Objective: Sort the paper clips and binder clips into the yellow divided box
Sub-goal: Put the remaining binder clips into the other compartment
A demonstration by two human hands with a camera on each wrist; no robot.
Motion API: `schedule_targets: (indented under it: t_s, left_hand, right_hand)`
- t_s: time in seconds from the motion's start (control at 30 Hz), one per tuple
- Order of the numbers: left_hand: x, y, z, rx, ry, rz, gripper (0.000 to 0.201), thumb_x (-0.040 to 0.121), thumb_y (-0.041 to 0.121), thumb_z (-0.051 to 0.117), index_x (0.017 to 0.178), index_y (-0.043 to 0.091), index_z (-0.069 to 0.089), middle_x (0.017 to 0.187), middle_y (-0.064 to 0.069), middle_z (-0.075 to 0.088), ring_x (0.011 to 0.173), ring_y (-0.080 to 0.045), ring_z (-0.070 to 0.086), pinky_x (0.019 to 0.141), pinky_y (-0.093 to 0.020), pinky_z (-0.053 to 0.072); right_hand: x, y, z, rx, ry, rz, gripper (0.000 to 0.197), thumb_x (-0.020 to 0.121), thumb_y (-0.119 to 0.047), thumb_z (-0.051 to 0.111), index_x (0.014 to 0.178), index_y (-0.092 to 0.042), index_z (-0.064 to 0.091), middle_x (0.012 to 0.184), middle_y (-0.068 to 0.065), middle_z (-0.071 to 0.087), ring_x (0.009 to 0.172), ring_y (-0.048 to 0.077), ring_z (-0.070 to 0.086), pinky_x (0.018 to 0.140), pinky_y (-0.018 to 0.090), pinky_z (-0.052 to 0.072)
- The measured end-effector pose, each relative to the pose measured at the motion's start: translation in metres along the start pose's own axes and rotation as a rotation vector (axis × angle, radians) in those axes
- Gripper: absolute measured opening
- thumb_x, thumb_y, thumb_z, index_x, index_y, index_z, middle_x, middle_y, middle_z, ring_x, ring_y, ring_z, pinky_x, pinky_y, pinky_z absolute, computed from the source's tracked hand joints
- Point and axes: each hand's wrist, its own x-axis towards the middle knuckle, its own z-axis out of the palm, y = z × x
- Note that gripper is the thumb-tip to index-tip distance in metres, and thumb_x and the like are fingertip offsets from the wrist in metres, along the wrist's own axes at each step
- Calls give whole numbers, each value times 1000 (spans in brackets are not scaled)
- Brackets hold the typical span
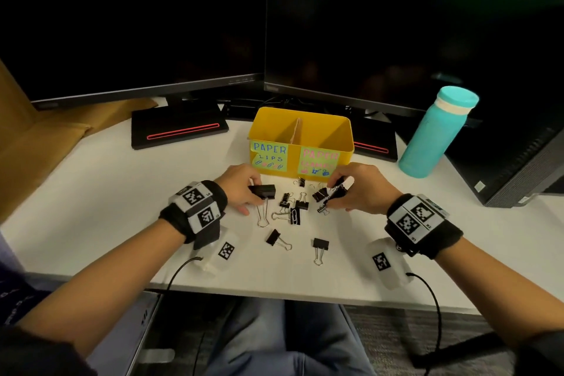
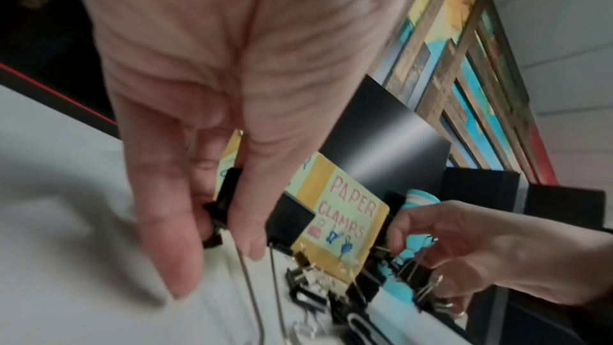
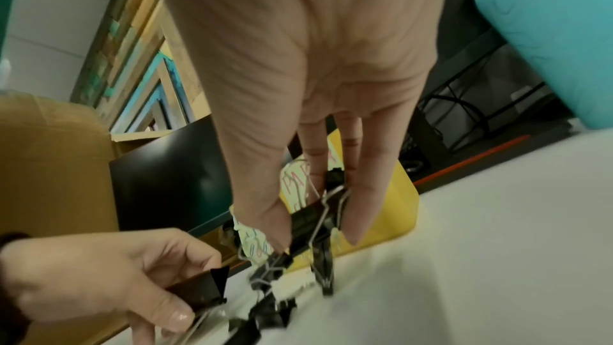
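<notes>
The yellow divided box (image 1: 341, 143) stands at the back of the white desk, with a "paper clips" label on its left half and a "paper clamps" label (image 2: 345, 214) on its right. My left hand (image 1: 244, 189) pinches a large black binder clip (image 1: 264, 191) just in front of the box. My right hand (image 1: 355, 189) grips a bunch of small black binder clips (image 1: 337, 188), seen close in the right wrist view (image 3: 315, 217). Several more black binder clips (image 1: 290, 207) and a silver paper clip (image 1: 294, 217) lie between and below my hands.
Two dark monitors (image 1: 274, 24) on black stands (image 1: 180, 131) rise behind the box. A teal bottle (image 1: 436, 131) stands at the right, next to a dark computer case (image 1: 518, 168). A brown cardboard box (image 1: 45, 131) sits at the left. Two binder clips (image 1: 320, 249) lie nearer the desk's front edge.
</notes>
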Motion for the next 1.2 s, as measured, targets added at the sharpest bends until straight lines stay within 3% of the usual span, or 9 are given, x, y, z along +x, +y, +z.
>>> schedule_targets:
  t_s: [0.17, 0.3, 0.43, 0.53, 0.73, 0.83, 0.9, 1.07, 1.2]
  left_hand:
    - [-5, 5, -11, -137, 98, 78, 17, 80, 2, 70, 93, 5, 60, 85, -3, 54, 68, -17, 62, 56, -23, 60]
    - [-5, 30, -20, -197, 131, 201, 11, 84, 2, 65, 94, 3, 60, 81, -14, 64, 65, -16, 64, 53, -20, 60]
    - [9, 68, -20, -218, 234, 280, 16, 86, 5, 63, 75, 12, 55, 76, -13, 65, 63, -14, 66, 53, -19, 59]
    - [25, 95, -17, -296, 369, 321, 17, 86, 3, 64, 72, 7, 54, 71, -12, 64, 63, -19, 67, 53, -22, 60]
    - [43, 111, -8, -125, 441, 337, 28, 83, 13, 68, 111, 8, 63, 105, -9, 66, 89, -24, 68, 75, -38, 60]
    - [30, 93, -9, 146, 536, 506, 15, 89, 11, 60, 101, 15, 67, 105, -3, 68, 90, -16, 65, 84, -34, 55]
    - [15, 77, -9, 278, 335, 543, 16, 90, 12, 58, 101, 16, 69, 106, -1, 69, 89, -11, 61, 89, -31, 53]
    - [-2, 45, -1, 547, -172, 153, 75, 65, 49, 79, 124, 12, 51, 108, -6, 61, 85, -25, 66, 66, -36, 60]
    - [-9, 45, 20, 462, -163, 30, 89, 51, 67, 78, 112, 6, 57, 98, -5, 58, 90, -27, 66, 54, -34, 60]
  right_hand:
    - [1, -15, -37, 92, 172, -118, 28, 70, -18, 80, 92, -17, 62, 109, 8, 60, 69, 19, 70, 54, 24, 60]
    - [30, -26, -60, 144, 389, -117, 24, 77, -29, 74, 96, -21, 62, 107, 11, 62, 81, 26, 69, 61, 31, 61]
    - [56, -20, -57, 91, 179, 50, 29, 89, -28, 60, 115, -15, 60, 117, 11, 61, 91, 23, 65, 69, 28, 58]
    - [55, -11, -55, 153, 247, 69, 29, 93, -18, 55, 121, -11, 58, 119, 13, 61, 88, 22, 63, 66, 24, 55]
    - [29, -1, -54, 75, 548, -8, 14, 87, -11, 57, 92, -15, 69, 83, 1, 65, 76, 14, 61, 74, 35, 58]
    - [10, -8, -42, -80, 274, -195, 11, 85, -13, 62, 89, -19, 70, 88, 1, 68, 75, 10, 60, 74, 32, 57]
    - [4, -14, -24, -256, 19, -287, 19, 83, -20, 67, 101, -17, 69, 102, 3, 68, 81, 13, 64, 78, 35, 58]
    - [15, -20, 14, -448, -229, -137, 77, 69, -54, 73, 134, -24, 46, 127, 7, 49, 107, 25, 55, 91, 38, 50]
    - [26, -23, 30, -338, -277, -174, 56, 68, -44, 77, 116, -25, 56, 118, 9, 50, 103, 27, 54, 89, 40, 49]
